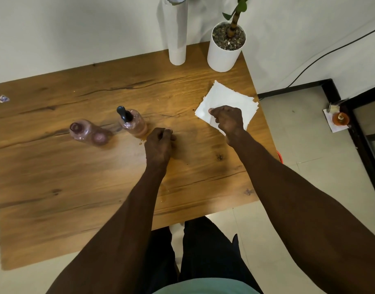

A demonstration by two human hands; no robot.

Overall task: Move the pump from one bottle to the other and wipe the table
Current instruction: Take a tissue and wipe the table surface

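**Pump on the right-hand bottle, hand at the napkins**

Two clear bottles stand near the middle of the wooden table (76, 187). The bottle with the black pump (133, 123) stands upright, the pump (123, 113) seated in its neck, pinkish liquid low inside. Just to its left, a little apart, the open bottle (87, 132) has no top on it; whether it is leaning or only looks so from above, I cannot tell.

The left hand (159, 145) is curled into a loose fist, knuckles resting on the table just right of the pump bottle, holding nothing I can see. A few small wet drops (142, 142) glisten on the wood beside it.

The right hand (228, 119) is closed, fingers pinching at the near edge of the stack of white paper napkins (229, 98) by the table's right side.

At the far edge stand a white plant pot (223, 54) and a white tube (177, 39).
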